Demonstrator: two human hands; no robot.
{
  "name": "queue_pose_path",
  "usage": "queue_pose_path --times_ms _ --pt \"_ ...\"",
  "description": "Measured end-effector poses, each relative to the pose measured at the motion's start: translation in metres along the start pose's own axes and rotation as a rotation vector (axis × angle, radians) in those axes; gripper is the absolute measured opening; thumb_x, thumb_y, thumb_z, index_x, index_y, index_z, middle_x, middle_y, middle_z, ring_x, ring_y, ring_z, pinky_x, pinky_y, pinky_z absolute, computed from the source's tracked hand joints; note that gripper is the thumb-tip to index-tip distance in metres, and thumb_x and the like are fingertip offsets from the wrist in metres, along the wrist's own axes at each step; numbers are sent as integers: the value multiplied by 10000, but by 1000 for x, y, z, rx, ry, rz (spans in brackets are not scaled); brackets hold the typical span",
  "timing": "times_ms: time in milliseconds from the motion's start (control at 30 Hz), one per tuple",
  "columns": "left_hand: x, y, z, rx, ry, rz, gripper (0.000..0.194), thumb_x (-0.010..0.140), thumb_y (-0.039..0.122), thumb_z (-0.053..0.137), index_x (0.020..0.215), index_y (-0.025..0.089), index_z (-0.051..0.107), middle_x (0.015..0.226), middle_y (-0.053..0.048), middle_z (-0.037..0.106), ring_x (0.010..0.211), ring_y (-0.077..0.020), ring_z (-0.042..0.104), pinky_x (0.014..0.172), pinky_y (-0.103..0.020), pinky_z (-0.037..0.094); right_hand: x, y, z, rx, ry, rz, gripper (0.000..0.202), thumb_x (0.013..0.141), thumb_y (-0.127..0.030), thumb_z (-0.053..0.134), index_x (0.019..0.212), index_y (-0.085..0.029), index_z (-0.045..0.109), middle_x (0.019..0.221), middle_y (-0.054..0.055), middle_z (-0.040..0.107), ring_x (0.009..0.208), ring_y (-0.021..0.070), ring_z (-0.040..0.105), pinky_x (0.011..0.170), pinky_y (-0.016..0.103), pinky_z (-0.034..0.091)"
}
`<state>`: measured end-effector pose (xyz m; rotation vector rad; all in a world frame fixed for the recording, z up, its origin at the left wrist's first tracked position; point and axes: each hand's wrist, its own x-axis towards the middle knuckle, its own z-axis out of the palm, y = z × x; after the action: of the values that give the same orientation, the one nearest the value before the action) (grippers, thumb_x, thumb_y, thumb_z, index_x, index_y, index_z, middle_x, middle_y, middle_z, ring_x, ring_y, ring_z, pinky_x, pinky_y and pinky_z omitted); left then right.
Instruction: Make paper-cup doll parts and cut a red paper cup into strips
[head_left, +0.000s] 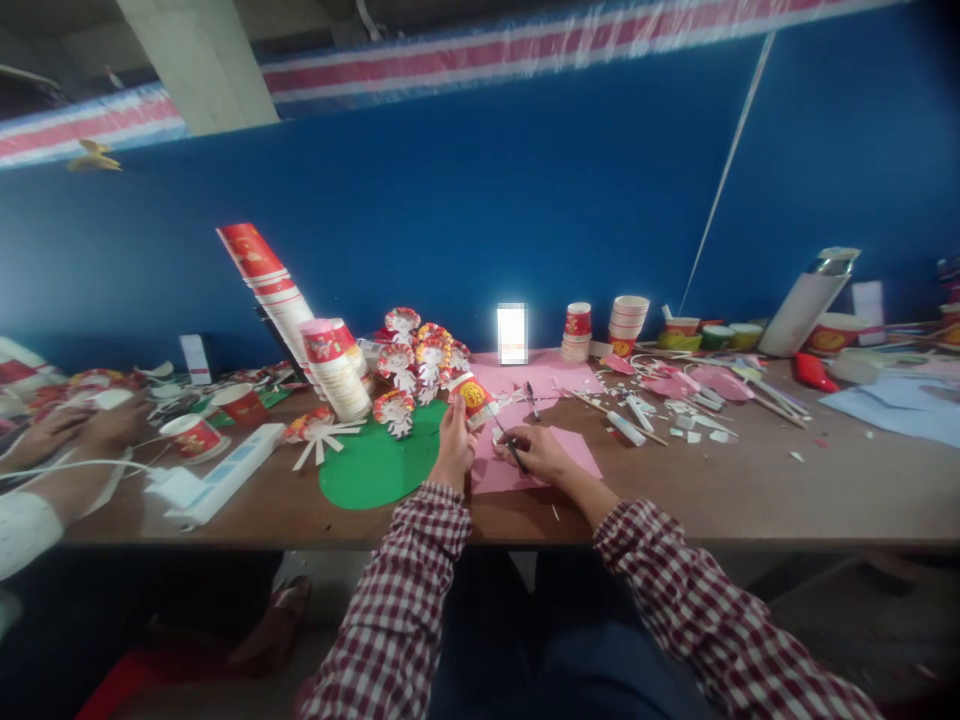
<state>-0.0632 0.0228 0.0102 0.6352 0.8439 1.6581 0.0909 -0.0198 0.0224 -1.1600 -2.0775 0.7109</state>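
My left hand (454,446) is closed around a red paper cup (474,396) with a yellow emblem, which lies tilted on its side. In my right hand (541,454) is a slim dark-handled tool (516,450), its thin tip reaching to the cup; whether it is a knife or scissors I cannot make out. Pink paper sheets (577,452) lie beneath both hands, and a dark pen (532,400) rests just beyond them. Left of my left hand, several paper figures with red frilled tops (430,362) stand over a green round sheet (375,470).
Stacked paper cups (330,370) stand at the left, near a white power strip (232,470). Another person's hand (112,425) is at the far left. Paper scraps (690,420), a glue bottle (625,428) and a white flask (806,305) are on the right. A blue partition (420,210) closes the back.
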Motion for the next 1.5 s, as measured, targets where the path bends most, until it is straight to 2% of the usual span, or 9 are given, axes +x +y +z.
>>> queue_pose_path --times_ms 200,400,567,833,1067,1500 --pt "3 -3 -3 -16 -40 25 409 670 509 698 856 160 589 726 1 617 534 -64 562 500 -203 430 0 2 1 11 4 -2 369 791 -496 579 816 -145 691 655 30 636 547 105 491 514 214 310" --pt "3 -2 -2 -10 -8 11 412 649 523 706 813 165 584 678 9 609 512 -65 547 490 -202 428 0 2 1 7 8 0 357 793 -487 582 847 -155 699 705 38 659 564 109 518 527 214 329" --pt "2 -2 -2 -10 -26 6 420 643 528 708 814 167 579 661 23 584 508 -64 545 484 -196 415 0 3 1 -10 -4 1 351 795 -489 580 833 -159 695 702 35 659 556 106 514 525 213 328" --pt "2 -4 -1 -13 -21 -13 432 647 544 700 832 175 575 727 11 591 590 -82 560 563 -234 476 0 1 1 -19 -8 16 354 793 -500 577 823 -164 684 659 19 632 540 99 488 510 211 302" --pt "5 -8 -4 10 -37 1 425 641 540 711 807 173 574 694 28 562 559 -65 539 586 -233 474 -1 0 0 -22 4 9 359 797 -502 572 800 -160 682 685 31 644 550 103 489 522 214 308" --pt "7 -9 -6 -20 -40 28 430 623 499 742 893 206 580 853 -10 633 665 -102 606 608 -251 486 0 0 1 -16 0 0 389 806 -512 547 779 -146 678 627 14 592 538 96 442 512 214 286"
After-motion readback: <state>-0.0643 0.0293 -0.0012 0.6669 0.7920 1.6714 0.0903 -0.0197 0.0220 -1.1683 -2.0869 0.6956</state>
